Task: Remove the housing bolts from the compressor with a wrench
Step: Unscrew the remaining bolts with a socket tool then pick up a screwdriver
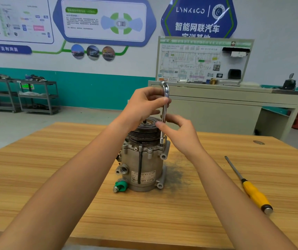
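Observation:
A grey metal compressor (142,165) stands upright on the wooden table (54,177), its black ribbed pulley on top. A chrome L-shaped socket wrench (164,112) stands vertically with its lower end on a bolt at the housing's upper right rim. My left hand (144,105) pinches the wrench near its bent top. My right hand (178,130) holds the shaft lower down, fingers curled around it just beside the pulley. The bolt under the socket is hidden.
A yellow-handled screwdriver (251,190) lies on the table to the right. A dark smudge (177,170) marks the wood beside the compressor. Behind stand a beige training bench (234,105) and grey shelving carts (36,96) at the left wall.

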